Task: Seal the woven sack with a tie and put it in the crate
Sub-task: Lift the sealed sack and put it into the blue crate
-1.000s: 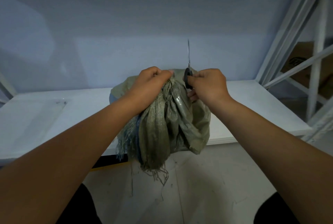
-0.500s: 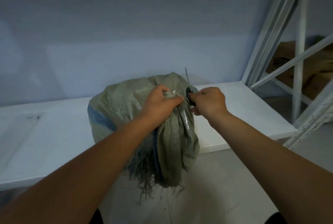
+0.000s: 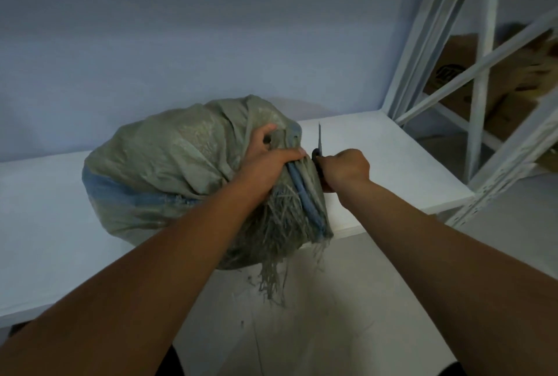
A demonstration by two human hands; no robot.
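Bare forearms (image 3: 157, 267); perhaps dark trousers (image 3: 170, 365) below.

From where I am standing, a plain blue-grey wall (image 3: 151, 43) is filling everything from nine round to one o'clock; a low white table (image 3: 45, 209) is running along its foot, stretching from nine towards three; a white metal rack (image 3: 480, 97) is rising at two o'clock, its slanted braces crossing the uprights; brown cardboard boxes (image 3: 453, 73) are sitting on its shelves behind those bars; a pale, scuffed floor (image 3: 302, 330) is spreading out at six o'clock below the table's front edge; the light is falling dim and bluish.
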